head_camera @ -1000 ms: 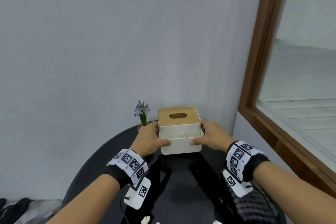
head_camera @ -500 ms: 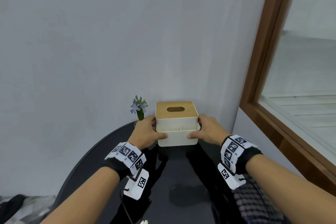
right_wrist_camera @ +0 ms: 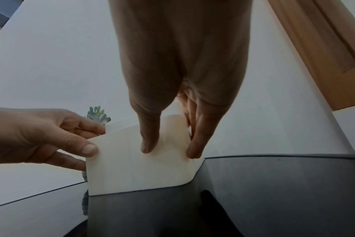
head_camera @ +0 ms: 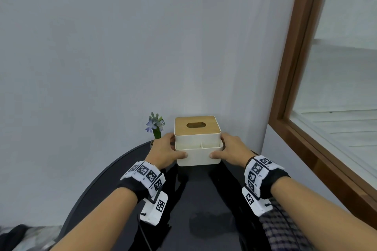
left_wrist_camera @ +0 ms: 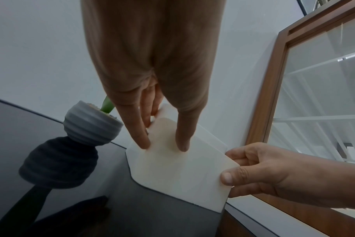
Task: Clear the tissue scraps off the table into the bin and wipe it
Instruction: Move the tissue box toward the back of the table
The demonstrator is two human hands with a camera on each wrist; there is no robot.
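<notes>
Cream plastic, wood-lidded, the tissue box [head_camera: 197, 140] sits at the dark surface's [head_camera: 114, 177] far edge, grasped by both grips, left hand [head_camera: 164, 152] and right hand [head_camera: 232, 150], beside a potted flower [head_camera: 155, 126].

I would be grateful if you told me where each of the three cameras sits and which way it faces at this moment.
Head: worn high, looking forward and down at the tissue box on the dark table; both forearms, left hand and right hand show.
Left wrist: under the left hand, looking along its fingers at the box and flower pot; the right hand shows too.
Right wrist: under the right hand, facing the box; the left hand shows.
Shared: all views show the box gripped by both hands.
</notes>
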